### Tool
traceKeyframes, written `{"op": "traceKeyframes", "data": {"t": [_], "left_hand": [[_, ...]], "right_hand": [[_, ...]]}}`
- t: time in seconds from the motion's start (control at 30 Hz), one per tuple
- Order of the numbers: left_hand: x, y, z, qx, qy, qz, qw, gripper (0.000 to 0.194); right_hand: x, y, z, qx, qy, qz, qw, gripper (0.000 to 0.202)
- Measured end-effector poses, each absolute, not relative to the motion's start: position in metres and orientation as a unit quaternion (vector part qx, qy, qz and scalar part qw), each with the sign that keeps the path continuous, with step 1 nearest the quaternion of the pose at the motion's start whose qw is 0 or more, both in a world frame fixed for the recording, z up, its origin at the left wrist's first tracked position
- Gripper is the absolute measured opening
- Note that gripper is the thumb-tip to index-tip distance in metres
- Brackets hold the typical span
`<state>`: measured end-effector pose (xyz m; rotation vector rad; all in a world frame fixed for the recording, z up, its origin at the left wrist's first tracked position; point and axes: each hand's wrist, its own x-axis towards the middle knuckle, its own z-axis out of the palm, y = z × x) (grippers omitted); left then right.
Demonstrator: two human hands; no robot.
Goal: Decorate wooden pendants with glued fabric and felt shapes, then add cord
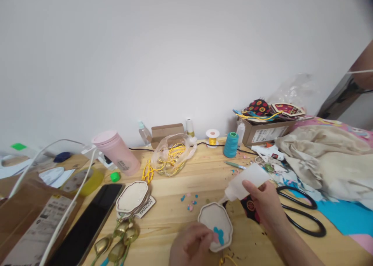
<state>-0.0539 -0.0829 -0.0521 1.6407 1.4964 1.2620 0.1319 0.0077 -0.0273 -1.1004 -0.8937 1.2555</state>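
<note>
My right hand (266, 205) grips a white squeeze bottle of glue (247, 182), tilted with its nozzle pointing down-left just over the rim of a small scalloped cream plaque (214, 219). The plaque lies flat on the wooden table (186, 180) and carries a few blue petal-shaped pieces (219, 234). My left hand (192, 245) rests at the plaque's near-left edge, fingertips touching it beside the blue pieces. Small blue and pink scraps (190, 200) lie just beyond the plaque.
A stack of similar plaques (133, 196) with brass bells (116, 242) lies left, beside a black phone (86, 223) and a pink tumbler (116, 151). Black scissors (303, 215), cloth (323, 161) and a glue gun (269, 151) sit right. Thread spools (231, 144), a bag of yellow cord (171, 157) and boxes line the wall.
</note>
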Motion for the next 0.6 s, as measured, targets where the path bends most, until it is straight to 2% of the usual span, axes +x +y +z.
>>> {"op": "traceKeyframes", "data": {"t": [0.1, 0.2, 0.4, 0.6], "left_hand": [[-0.055, -0.071, -0.046, 0.484, 0.625, 0.46, 0.405, 0.021], [-0.056, -0.06, -0.043, 0.449, 0.648, 0.442, 0.428, 0.027], [-0.049, -0.057, -0.038, 0.493, 0.681, 0.367, 0.399, 0.024], [-0.049, -0.05, -0.034, 0.612, 0.682, 0.313, 0.247, 0.018]], "right_hand": [[0.132, 0.005, -0.024, -0.482, -0.367, 0.535, 0.589, 0.029], [0.13, 0.002, -0.02, -0.498, -0.371, 0.522, 0.584, 0.03], [0.13, -0.002, -0.016, -0.547, -0.389, 0.485, 0.561, 0.029], [0.13, -0.003, -0.012, -0.531, -0.377, 0.488, 0.581, 0.026]]}}
